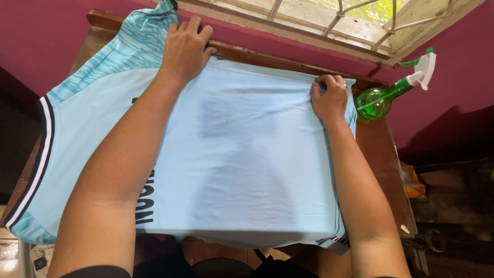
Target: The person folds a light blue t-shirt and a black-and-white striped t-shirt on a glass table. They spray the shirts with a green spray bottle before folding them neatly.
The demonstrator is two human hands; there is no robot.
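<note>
Pale blue jersey [242, 154] covers wooden table [378, 149] under barred window [329, 20].

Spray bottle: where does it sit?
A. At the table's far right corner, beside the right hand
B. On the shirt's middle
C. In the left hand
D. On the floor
A: the green spray bottle lies on the table just past the right hand, off the shirt.

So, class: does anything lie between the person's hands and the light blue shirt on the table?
Nothing visible does. The left hand presses flat on the shirt near its far edge, and the right hand grips the far right corner. The green spray bottle stands apart, to the right.
</note>
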